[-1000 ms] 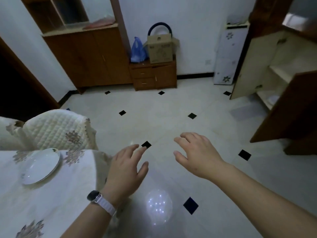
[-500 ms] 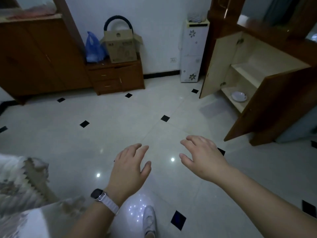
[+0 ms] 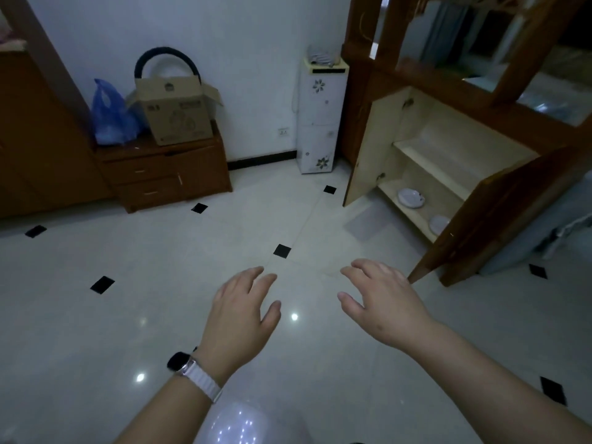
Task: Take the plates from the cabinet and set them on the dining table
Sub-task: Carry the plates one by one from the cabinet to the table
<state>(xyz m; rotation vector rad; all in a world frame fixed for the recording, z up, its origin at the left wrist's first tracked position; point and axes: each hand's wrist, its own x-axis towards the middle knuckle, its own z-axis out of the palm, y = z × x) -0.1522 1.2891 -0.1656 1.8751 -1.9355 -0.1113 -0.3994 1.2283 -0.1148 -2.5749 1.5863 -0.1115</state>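
The wooden cabinet [image 3: 413,149] stands at the right with both lower doors swung open. On its bottom shelf lie two white plates: one plate [image 3: 411,198] in plain view, a second plate [image 3: 439,224] half hidden behind the right door [image 3: 499,213]. My left hand [image 3: 241,310], with a watch on its wrist, and my right hand [image 3: 386,302] hover palm down over the tiled floor, fingers relaxed and empty. Both hands are well short of the cabinet. The dining table is out of view.
A white narrow cabinet [image 3: 320,116] stands against the back wall. A low wooden drawer unit [image 3: 166,174] carries a cardboard box [image 3: 174,113] and a blue bag [image 3: 110,116]. The glossy tiled floor [image 3: 160,299] stretches between me and the cabinet.
The view has swung right, away from the table with its plate and toward the open cabinet, which is now nearer. A second plate has come into sight. Both hands stay empty and outstretched.
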